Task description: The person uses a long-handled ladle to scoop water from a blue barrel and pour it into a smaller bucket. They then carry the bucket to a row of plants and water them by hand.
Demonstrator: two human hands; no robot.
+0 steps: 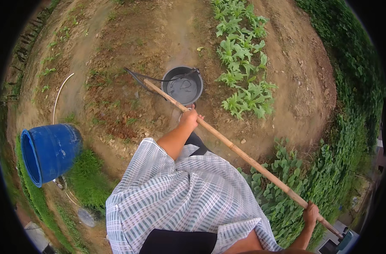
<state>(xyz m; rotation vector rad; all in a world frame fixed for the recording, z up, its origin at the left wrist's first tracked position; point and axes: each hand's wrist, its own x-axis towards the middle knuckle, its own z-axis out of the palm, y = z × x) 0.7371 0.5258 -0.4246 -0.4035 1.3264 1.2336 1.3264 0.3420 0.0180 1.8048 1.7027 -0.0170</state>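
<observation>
A long bamboo pole runs slantwise across my front. My left hand grips it near its upper-left end, and my right hand is closed around it far down at the right. Just beyond my left hand, a black bucket stands on the soil, with what looks like a little water at its bottom. A dark rope-like handle stretches across the bucket's mouth and out to the left, close to the pole's end. Whether it is hooked on the pole, I cannot tell. A greenish object shows at the pole's lower-right end.
Leafy green plants grow in a row right of the bucket. A blue plastic barrel lies on its side at left, near a thin white hose. Dense vines line the right side. A foot is partly hidden behind my left hand.
</observation>
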